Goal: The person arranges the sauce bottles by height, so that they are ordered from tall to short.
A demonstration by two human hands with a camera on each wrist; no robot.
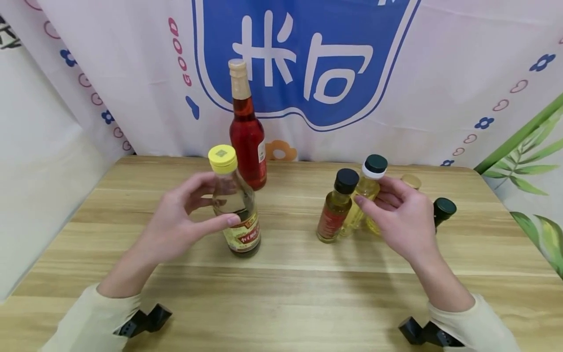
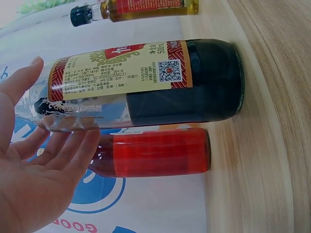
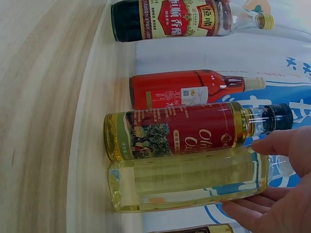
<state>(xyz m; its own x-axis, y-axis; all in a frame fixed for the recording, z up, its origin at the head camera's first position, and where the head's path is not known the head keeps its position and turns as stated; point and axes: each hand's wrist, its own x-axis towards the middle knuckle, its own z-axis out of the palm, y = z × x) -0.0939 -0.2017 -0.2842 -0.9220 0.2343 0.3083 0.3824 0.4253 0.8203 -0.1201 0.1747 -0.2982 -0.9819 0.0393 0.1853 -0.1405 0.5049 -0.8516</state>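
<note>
Wears cream sleeves [image 1: 90, 320] and black wrist mounts [image 1: 145, 321] at the near side of the counter [image 1: 281, 303]. Rings the yellow-capped bottle [image 1: 241, 198], upright at left, loosely with the left hand [image 1: 176, 215], thumb and fingers well parted; cannot tell how firmly. Curls the right hand [image 1: 406, 217] around the pale oil bottle [image 3: 194, 182], upright at right beside the olive oil bottle [image 1: 333, 218]. Has the red bottle [image 1: 248, 139] standing far left.

The vinegar bottle [image 3: 177, 18] reads 恒顺香醋 in front, with 恒顺 again nearer its neck; its back label [image 2: 121, 73] gives 500mL, GB/T 18187 and a QR code. "Oliv", over a line starting "O", shows on the olive oil bottle [image 3: 177, 130]. The red bottle's white label [image 3: 194, 95] bears a QR code. Pink "GOOD" [image 1: 178, 51] and white Chinese characters [image 1: 269, 48], the first like 米, stand on the backdrop cloth [image 1: 440, 58].
</note>
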